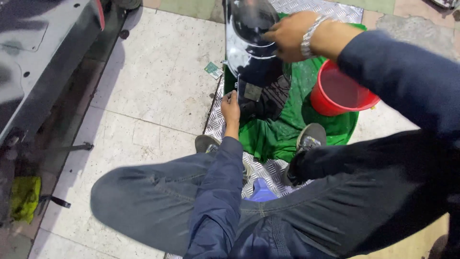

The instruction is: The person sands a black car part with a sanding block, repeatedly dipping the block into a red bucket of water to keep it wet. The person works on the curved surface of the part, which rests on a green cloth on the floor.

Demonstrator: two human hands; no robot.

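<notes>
A glossy black curved panel [249,43] stands upright on a green cloth [282,129] in front of my knees. My left hand [231,108] pinches its lower left edge, thumb and fingers closed on it. My right hand [290,34], with a metal watch on the wrist, presses on the upper right part of the panel, fingers bent over it. Whether the right hand holds anything small is hidden.
A red bucket [338,91] stands on the cloth to the right. The cloth lies on a ribbed metal plate [215,124]. My shoes [310,136] rest at the cloth's near edge. A dark vehicle body [43,62] is at left, with a yellow rag [24,196] below it.
</notes>
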